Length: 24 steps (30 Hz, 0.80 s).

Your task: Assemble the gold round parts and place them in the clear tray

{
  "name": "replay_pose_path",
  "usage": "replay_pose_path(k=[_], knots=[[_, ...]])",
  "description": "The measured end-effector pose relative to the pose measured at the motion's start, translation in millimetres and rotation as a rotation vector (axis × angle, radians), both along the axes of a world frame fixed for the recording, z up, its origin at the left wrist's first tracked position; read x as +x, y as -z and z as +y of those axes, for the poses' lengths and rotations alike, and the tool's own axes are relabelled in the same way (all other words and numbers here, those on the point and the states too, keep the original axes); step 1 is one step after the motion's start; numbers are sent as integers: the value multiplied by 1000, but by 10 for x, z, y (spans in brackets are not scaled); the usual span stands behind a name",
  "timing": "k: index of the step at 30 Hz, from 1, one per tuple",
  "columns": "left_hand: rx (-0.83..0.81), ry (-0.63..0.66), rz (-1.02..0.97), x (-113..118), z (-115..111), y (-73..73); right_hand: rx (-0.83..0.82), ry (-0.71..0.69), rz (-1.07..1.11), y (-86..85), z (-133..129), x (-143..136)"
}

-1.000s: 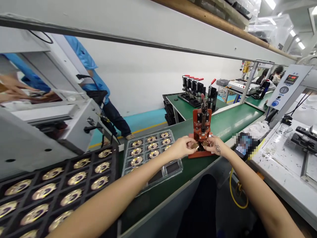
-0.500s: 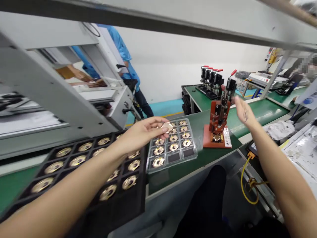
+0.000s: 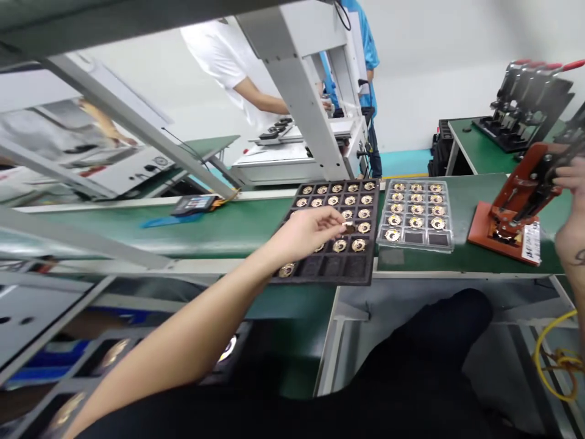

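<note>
My left hand [image 3: 308, 235] reaches over a black tray [image 3: 370, 268] of round gold watch parts. Thumb and forefinger pinch one round watch part [image 3: 348, 228], its dark face showing. Beside the black tray lies a clear plastic tray [image 3: 414, 245] with rows of similar gold parts; two pockets at its near edge are bare. At the right edge my right hand [image 3: 571, 210], partly cut off and blurred, has its fingers curled at the lever of a red hand press [image 3: 516, 189]. A gold piece [image 3: 504, 233] sits in the press base.
Black toggle presses [image 3: 521, 113] stand on a green table behind. A dark device [image 3: 194, 205] lies on the green bench to the left. Grey frame posts [image 3: 297, 85] rise in front. A person in a white shirt [image 3: 223, 61] works beyond. A yellow hose [image 3: 542, 360] hangs lower right.
The view has swung left. My left hand has moved with the watch part from the clear tray to over the black tray. My right hand's fingers now curl at the press lever.
</note>
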<state>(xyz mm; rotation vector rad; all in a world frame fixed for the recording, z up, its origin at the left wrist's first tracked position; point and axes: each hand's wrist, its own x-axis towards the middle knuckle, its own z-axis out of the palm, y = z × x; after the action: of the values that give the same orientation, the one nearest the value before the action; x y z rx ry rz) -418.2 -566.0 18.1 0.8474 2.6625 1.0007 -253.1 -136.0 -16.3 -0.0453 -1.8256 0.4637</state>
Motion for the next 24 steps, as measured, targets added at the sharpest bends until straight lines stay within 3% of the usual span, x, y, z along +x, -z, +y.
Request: replay_pose_path(k=[3,7,9,13,17,21,24], knots=[[-156,34,19,212,-109,250,18,-124,0,51,-19,29],[-300,168,125,369,-114,690,-12,-98,-85,47,-89,281],[-349,256,154,384,-124,829,-42,-68,-133,101,-174,503],[-433,355,135,260,-49,817,-153,-38,-219,300,-361,976],[-391,327,208,-50,371,737,-283,-24,-303,508,-503,1286],[-413,225,205,-401,877,898,-292,-46,-417,649,-574,1465],[-421,181,165,-587,1054,1051,-237,-78,-476,735,-587,1626]])
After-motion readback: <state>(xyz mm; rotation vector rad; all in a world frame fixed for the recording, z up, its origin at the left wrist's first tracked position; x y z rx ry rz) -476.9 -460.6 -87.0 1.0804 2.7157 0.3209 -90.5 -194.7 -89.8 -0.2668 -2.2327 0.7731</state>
